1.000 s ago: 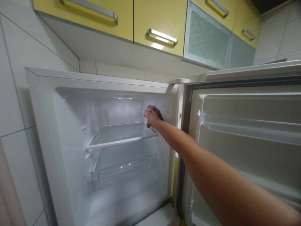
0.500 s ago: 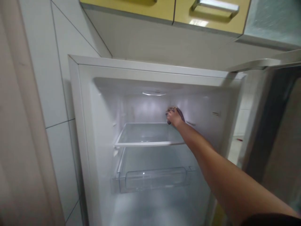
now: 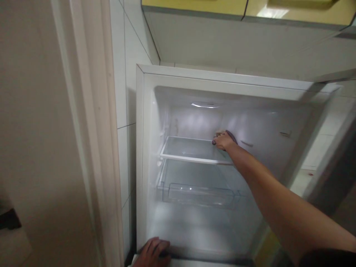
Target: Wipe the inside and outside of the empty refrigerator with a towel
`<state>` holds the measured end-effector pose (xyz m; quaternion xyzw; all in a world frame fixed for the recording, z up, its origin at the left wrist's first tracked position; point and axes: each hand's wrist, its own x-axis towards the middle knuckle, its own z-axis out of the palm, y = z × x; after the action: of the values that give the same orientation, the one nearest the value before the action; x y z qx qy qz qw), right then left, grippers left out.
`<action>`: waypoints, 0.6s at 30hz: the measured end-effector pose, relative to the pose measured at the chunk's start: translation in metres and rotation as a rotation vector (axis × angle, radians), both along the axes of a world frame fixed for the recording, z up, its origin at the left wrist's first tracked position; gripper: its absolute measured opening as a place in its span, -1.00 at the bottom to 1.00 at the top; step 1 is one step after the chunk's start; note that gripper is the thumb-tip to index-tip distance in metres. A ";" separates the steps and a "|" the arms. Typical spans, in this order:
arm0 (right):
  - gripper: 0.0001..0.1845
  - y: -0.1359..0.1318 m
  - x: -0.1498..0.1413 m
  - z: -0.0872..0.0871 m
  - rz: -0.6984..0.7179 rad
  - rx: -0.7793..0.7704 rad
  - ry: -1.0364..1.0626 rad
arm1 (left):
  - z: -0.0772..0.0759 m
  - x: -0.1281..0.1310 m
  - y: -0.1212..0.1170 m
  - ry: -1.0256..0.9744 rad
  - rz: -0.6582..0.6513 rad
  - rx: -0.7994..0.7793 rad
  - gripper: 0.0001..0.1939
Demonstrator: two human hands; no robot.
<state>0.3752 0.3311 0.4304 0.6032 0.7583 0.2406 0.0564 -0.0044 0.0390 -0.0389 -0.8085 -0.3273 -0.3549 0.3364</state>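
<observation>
The right hand (image 3: 223, 141) clamps the cloth (image 3: 231, 136) by the upper shelf's (image 3: 191, 159) rear right corner — the left hand (image 3: 154, 254) farther off, grip unclear.

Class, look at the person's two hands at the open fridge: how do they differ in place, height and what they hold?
The right hand reaches deep inside; the left hand is at the front edge.
The right is just above the upper shelf; the left is low.
The right grips a bunched cloth; the left shows no cloth.
Both are bare.
</observation>
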 end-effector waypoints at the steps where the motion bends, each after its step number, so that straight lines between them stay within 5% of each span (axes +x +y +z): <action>1: -0.66 -0.007 -0.001 0.003 -0.018 -0.020 0.025 | 0.002 -0.002 -0.002 0.041 0.004 -0.015 -0.73; 7: -0.56 -0.053 -0.006 0.022 -0.104 -0.163 0.169 | 0.017 -0.006 -0.021 0.166 0.031 -0.328 -0.21; 11: -0.58 -0.084 -0.030 0.013 0.065 -0.241 0.251 | 0.027 -0.002 -0.030 0.161 0.060 -0.607 0.01; 15: -0.41 -0.101 -0.053 -0.006 0.428 -0.282 0.522 | 0.032 -0.003 -0.033 0.167 0.057 -0.622 0.00; 18: -0.37 -0.093 -0.053 -0.012 0.430 -0.283 0.596 | 0.027 -0.004 -0.030 0.191 0.038 -0.487 0.02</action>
<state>0.3222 0.2378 0.4186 0.4604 0.8762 -0.0455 -0.1351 -0.0084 0.0087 -0.0121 -0.8892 -0.3848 -0.1815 0.1680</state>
